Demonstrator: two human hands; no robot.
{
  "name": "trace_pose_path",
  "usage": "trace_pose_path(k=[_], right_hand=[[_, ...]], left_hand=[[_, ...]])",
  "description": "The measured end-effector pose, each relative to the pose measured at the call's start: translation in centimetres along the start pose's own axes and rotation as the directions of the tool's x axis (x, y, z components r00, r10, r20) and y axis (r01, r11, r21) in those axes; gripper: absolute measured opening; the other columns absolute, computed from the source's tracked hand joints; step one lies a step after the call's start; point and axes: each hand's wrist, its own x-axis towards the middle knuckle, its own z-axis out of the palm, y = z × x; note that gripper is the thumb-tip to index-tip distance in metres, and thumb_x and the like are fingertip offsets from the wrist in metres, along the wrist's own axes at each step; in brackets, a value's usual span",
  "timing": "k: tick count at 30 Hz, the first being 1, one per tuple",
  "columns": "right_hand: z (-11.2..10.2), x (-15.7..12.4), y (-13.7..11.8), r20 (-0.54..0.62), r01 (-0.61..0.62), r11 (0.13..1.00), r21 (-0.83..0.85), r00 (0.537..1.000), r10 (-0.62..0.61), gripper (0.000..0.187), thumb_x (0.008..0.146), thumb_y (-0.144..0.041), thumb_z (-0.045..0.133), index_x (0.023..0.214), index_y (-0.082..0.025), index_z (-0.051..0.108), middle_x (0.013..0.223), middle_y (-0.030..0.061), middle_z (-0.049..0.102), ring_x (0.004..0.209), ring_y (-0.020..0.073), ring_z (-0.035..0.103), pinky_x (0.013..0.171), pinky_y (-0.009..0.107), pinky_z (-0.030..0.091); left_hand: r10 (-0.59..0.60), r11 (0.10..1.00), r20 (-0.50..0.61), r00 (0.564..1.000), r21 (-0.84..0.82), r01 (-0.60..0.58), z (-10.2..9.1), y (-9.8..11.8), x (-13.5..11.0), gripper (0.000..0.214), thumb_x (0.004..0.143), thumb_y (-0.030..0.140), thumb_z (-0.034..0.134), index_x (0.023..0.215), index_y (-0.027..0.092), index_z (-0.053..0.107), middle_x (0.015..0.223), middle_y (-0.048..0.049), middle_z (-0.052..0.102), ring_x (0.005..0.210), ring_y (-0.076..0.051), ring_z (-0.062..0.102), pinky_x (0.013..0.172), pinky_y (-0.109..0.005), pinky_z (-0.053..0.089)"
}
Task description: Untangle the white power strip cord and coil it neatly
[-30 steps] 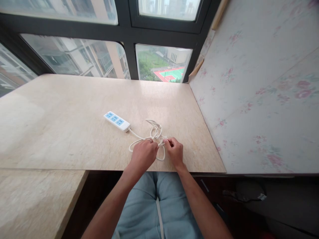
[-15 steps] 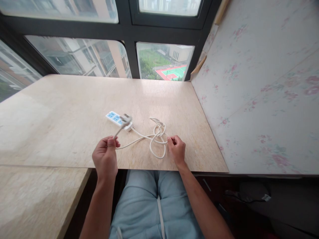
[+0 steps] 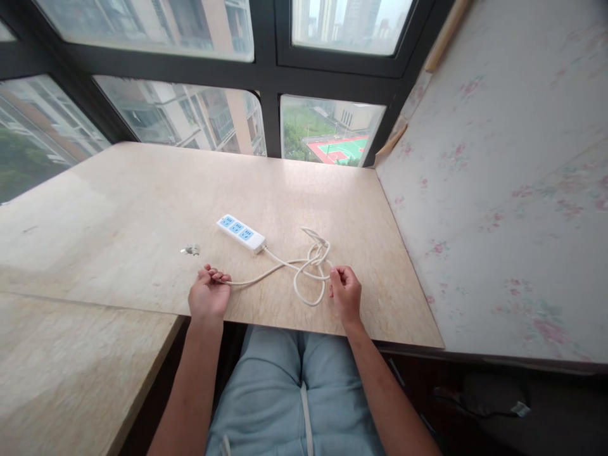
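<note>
A white power strip (image 3: 241, 233) with blue sockets lies on the stone-patterned counter. From its right end runs a white cord (image 3: 310, 303), looped and tangled in front of my right hand (image 3: 346, 292). That hand is closed, its fingertips pinching a loop at the tangle's right side. My left hand (image 3: 209, 291), palm turned up, has its fingers curled round the cord near the plug end. Just beyond those fingers is the plug (image 3: 190, 250), slightly blurred, its prongs toward the left; whether it touches the counter I cannot tell.
The counter (image 3: 156, 190) reaches back to dark-framed windows (image 3: 266, 69). A wall with floral paper (image 3: 494, 190) bounds it at the right. Another counter section (image 3: 71, 354) extends at the near left. My legs (image 3: 304, 380) are below the front edge.
My left hand has turned palm up, and the plug has swung from over the power strip to its left. The right hand keeps its pinch on the cord. The view has shifted slightly.
</note>
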Motion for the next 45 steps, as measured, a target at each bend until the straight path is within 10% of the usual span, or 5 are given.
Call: trace_pose_path(k=[10,19,25,29,45], right_hand=[[-0.1,-0.1,-0.1,-0.006,0.003,1.000,0.002,1.000,-0.003,0.049,0.082,-0.059,0.053,0.088,-0.010,0.053,0.067,0.0007,0.052,0.048,0.0049,0.045,0.044,0.014,0.039],[-0.4,-0.6,0.0,-0.093,0.171,0.983,-0.068,0.980,-0.177,0.044,0.087,-0.052,0.051,0.094,-0.009,0.056,0.074,0.0030,0.056,0.058,0.0053,0.049,0.053,0.015,0.041],[0.6,0.3,-5.3,0.202,0.721,0.639,-0.267,0.691,-0.694,0.025,0.094,-0.028,0.046,0.089,-0.011,0.063,0.079,0.0050,0.057,0.071,0.0060,0.050,0.068,0.017,0.042],[3.8,3.8,-8.8,0.671,0.806,0.440,-0.397,0.582,-0.460,0.025,0.094,-0.025,0.045,0.106,-0.016,0.066,0.097,0.0074,0.059,0.094,0.0110,0.054,0.087,0.022,0.043],[9.1,8.1,-10.6,0.859,0.878,0.015,-0.478,0.464,0.217,0.024,0.083,-0.021,0.056,0.103,-0.013,0.066,0.104,0.0147,0.061,0.098,0.0225,0.061,0.084,0.029,0.048]], left_hand=[[0.169,0.929,-0.060,0.984,0.343,-0.139,-0.1,-0.4,0.1,0.011,0.081,0.004,0.052,0.089,0.010,0.057,0.093,-0.0087,0.062,0.084,-0.013,0.063,0.076,-0.025,0.051],[0.426,0.147,0.461,0.778,0.814,-0.562,-1.0,0.1,-2.9,0.039,0.080,0.034,0.058,0.113,0.013,0.062,0.117,-0.0128,0.061,0.101,-0.022,0.060,0.079,-0.030,0.050],[0.044,-0.286,0.618,0.785,0.760,-0.583,2.1,-3.6,-4.6,0.038,0.088,0.049,0.047,0.085,0.018,0.069,0.082,-0.0072,0.068,0.077,-0.020,0.062,0.071,-0.030,0.043],[-0.038,-0.504,0.483,0.875,0.746,-0.434,4.2,-6.2,-4.2,0.044,0.085,0.055,0.048,0.085,0.017,0.069,0.086,-0.0132,0.068,0.085,-0.029,0.064,0.071,-0.035,0.044],[-0.124,0.006,0.297,0.947,0.954,-0.298,5.6,-8.5,-1.4,0.031,0.076,0.036,0.053,0.063,0.013,0.068,0.059,-0.0099,0.064,0.060,-0.018,0.063,0.060,-0.026,0.046]])
